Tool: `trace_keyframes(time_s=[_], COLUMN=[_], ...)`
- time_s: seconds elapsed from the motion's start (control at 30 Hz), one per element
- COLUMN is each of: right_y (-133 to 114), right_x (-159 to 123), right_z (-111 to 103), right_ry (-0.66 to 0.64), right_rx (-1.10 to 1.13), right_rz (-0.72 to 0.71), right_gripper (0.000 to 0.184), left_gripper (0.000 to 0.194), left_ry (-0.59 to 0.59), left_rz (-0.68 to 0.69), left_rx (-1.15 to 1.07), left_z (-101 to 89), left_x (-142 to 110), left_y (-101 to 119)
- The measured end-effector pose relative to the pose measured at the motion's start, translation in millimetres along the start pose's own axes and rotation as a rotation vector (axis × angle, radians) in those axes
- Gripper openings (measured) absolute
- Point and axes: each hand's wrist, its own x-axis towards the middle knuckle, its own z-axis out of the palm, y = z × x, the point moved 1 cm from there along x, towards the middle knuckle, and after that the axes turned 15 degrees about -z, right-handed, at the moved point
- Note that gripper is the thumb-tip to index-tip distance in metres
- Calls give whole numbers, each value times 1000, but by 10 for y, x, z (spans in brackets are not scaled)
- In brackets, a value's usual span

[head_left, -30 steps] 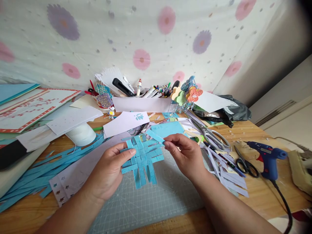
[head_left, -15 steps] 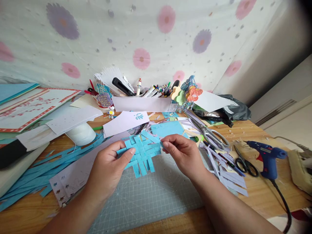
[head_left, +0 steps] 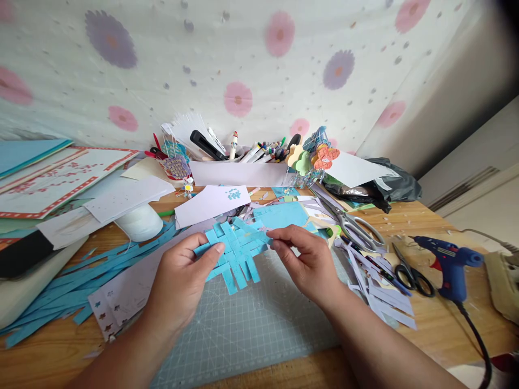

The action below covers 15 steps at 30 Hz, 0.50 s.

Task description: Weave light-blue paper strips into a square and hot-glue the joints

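Observation:
A small mat woven from blue paper strips (head_left: 235, 254) is held up above the grey-green cutting mat (head_left: 251, 324). My left hand (head_left: 182, 281) grips its left edge between thumb and fingers. At the right edge, my right hand (head_left: 308, 259) pinches the end of one blue strip. Both hands are closed on the paper. The weave tilts slightly toward me, with loose strip ends sticking out below.
Loose blue strips (head_left: 81, 281) lie at the left, lilac strips (head_left: 381, 292) at the right. Two pairs of scissors (head_left: 357, 227) and a blue glue gun (head_left: 450, 265) rest on the wooden table (head_left: 446, 319). A white organiser of pens (head_left: 239, 167) stands at the back.
The woven piece has been lifted and drawn slightly away from me, and my right hand has pulled its strip in toward the weave. The view shifted a little.

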Motion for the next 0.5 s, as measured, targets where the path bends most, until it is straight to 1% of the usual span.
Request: trace_keyframes(time_s=[0.1, 0.17, 0.3, 0.4, 0.5], right_y=[19, 33, 50, 58, 65], right_x=[-4, -6, -12, -26, -47], right_z=[6, 11, 24, 46, 77], right_ry=[5, 10, 27, 50, 45], right_rx=[-11, -3, 52, 144, 275], right_rz=[-13, -6, 53, 167, 298], right_gripper=[20, 21, 18, 15, 16], left_gripper=[29, 32, 36, 37, 38], left_ry=[-135, -181, -204, -204, -188], left_rz=[-91, -152, -224, -219, -190], left_rx=[-124, -178, -212, -224, -244], left_z=[32, 48, 57, 50, 46], left_x=[6, 2, -3, -2, -4], left_y=[36, 60, 73, 68, 71])
